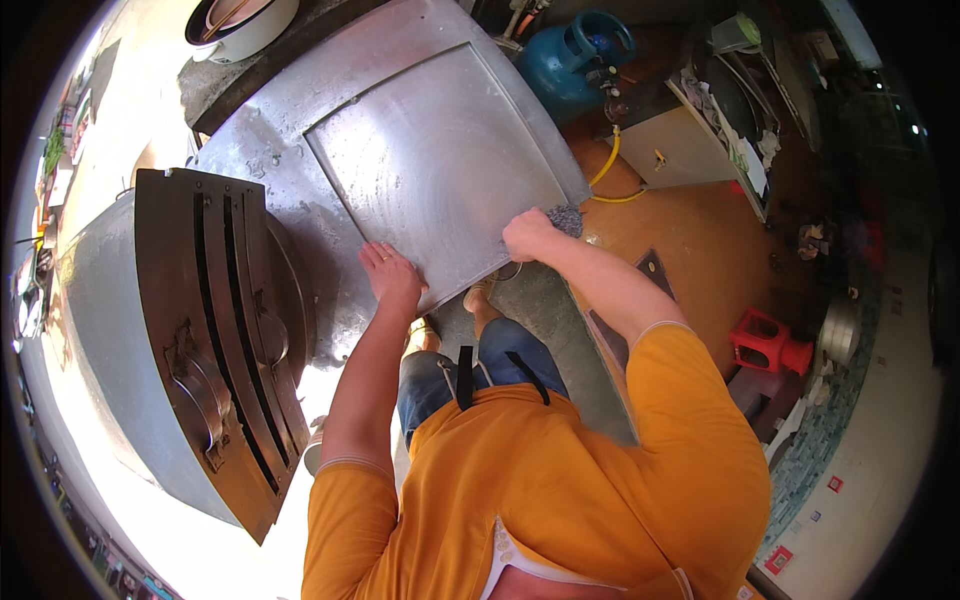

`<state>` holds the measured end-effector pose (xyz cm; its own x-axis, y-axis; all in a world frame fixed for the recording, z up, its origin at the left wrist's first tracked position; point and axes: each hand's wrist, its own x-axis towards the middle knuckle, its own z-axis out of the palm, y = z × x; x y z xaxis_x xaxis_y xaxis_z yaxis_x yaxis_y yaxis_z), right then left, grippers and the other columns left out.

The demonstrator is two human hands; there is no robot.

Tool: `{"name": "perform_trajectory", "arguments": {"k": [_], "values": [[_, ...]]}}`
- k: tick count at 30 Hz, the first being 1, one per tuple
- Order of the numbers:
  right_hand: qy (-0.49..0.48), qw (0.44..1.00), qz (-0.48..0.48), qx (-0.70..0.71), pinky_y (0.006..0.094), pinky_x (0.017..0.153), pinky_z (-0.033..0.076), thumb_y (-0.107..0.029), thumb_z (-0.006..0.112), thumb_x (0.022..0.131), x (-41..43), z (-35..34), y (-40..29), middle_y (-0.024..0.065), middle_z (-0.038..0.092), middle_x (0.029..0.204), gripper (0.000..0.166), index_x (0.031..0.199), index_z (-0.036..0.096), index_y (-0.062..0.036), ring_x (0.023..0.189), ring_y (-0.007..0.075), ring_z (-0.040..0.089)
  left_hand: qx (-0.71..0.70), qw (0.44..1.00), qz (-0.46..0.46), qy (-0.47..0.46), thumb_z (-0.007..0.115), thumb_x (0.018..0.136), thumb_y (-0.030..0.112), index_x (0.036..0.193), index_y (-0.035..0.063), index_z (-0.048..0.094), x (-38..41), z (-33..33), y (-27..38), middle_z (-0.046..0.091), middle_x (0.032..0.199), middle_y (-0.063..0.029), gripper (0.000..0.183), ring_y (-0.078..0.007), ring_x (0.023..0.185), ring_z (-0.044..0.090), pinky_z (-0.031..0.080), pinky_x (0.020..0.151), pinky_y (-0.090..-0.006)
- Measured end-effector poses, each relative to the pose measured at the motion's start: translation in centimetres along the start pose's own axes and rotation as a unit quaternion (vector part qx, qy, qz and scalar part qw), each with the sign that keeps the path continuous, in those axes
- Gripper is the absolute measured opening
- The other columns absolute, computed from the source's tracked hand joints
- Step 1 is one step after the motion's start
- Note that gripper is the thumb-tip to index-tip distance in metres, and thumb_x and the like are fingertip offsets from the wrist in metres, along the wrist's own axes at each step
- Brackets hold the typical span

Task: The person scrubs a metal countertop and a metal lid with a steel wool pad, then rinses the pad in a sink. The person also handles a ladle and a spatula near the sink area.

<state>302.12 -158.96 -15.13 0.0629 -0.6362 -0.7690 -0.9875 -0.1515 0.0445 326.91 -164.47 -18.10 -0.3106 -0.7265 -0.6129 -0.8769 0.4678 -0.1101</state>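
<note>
My left hand (pixel 391 276) lies spread on the near left edge of a shiny metal panel (pixel 442 150), which is set within a larger stainless-steel work surface (pixel 277 157). A ring shows on one of its fingers. At the panel's near right corner, my right hand (pixel 531 235) is closed on a grey scouring pad (pixel 565 220), perhaps of steel wool; part of the pad sticks out beyond the fingers. The metal near the hands looks wet and has faint curved streaks.
A slotted metal unit with handles (pixel 225 337) stands on the left. A white pot with chopsticks (pixel 244 34) sits at the upper left. Beyond the panel's right edge are a blue gas cylinder (pixel 559 71) and a yellow hose (pixel 616 154). Red plastic stools (pixel 765 341) are farther right.
</note>
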Motion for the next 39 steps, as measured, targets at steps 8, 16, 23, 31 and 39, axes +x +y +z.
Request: {"name": "perform_trajectory", "arguments": {"k": [8, 16, 23, 31, 39], "values": [[0.009, 0.989, -0.071, 0.13, 0.0418, 0.082, 0.051, -0.014, 0.056, 0.074, -2.0, -2.3, -8.2, 0.0165, 0.069, 0.098, 0.027, 0.093, 0.072, -0.0042, 0.095, 0.0315, 0.066, 0.007, 0.999, -0.019, -0.03, 0.074, 0.069, 0.047, 0.144, -0.0085, 0.024, -0.9, -1.2, 0.0, 0.024, 0.151, -0.0256, 0.106, -0.0401, 0.142, 0.017, 0.008, 0.116, -0.0511], [0.032, 0.997, 0.053, -0.036, 0.0418, 0.085, 0.048, -0.012, 0.056, 0.076, -5.8, 1.1, 9.0, 0.0137, 0.07, 0.098, 0.022, 0.09, 0.073, -0.0058, 0.1, 0.029, 0.063, 0.03, 0.999, -0.015, -0.027, 0.077, 0.066, 0.048, 0.145, -0.007, 0.021, 0.0, -0.1, 1.0, 0.023, 0.152, -0.0253, 0.111, -0.0398, 0.142, 0.017, 0.009, 0.116, -0.0509], [0.412, 0.498, 0.215, 0.732, 0.0406, 0.079, 0.05, -0.013, 0.059, 0.081, -11.7, 13.8, 13.9, 0.0113, 0.068, 0.091, 0.018, 0.094, 0.066, -0.0023, 0.089, 0.0272, 0.063, -0.001, 0.98, 0.198, 0.017, 0.083, 0.063, 0.04, 0.147, 0.0361, 0.023, -1.6, -1.8, 3.3, 0.01, 0.153, -0.0271, 0.104, -0.0519, 0.138, 0.012, 0.023, 0.106, -0.0648], [0.345, 0.488, 0.363, 0.715, 0.0382, 0.093, 0.046, -0.045, 0.051, 0.091, 1.0, 12.3, 3.0, 0.027, 0.063, 0.11, 0.054, 0.11, 0.062, 0.0043, 0.104, 0.0384, 0.06, 0.13, 0.967, 0.218, -0.036, 0.085, 0.058, 0.049, 0.151, 0.0277, 0.002, 1.4, -4.5, 9.2, 0.001, 0.149, -0.0368, 0.126, -0.0636, 0.132, 0.01, 0.035, 0.1, -0.0639], [0.517, 0.486, 0.414, 0.571, 0.0468, 0.086, 0.047, -0.027, 0.055, 0.089, 3.0, 11.2, -1.6, 0.0324, 0.058, 0.103, 0.039, 0.101, 0.056, 0.0101, 0.1, 0.0437, 0.056, 0.128, 0.97, 0.206, -0.032, 0.088, 0.055, 0.047, 0.151, 0.0279, 0.0, 2.3, -2.4, 9.1, -0.004, 0.15, -0.0356, 0.131, -0.0621, 0.134, 0.004, 0.032, 0.103, -0.0634]]}}
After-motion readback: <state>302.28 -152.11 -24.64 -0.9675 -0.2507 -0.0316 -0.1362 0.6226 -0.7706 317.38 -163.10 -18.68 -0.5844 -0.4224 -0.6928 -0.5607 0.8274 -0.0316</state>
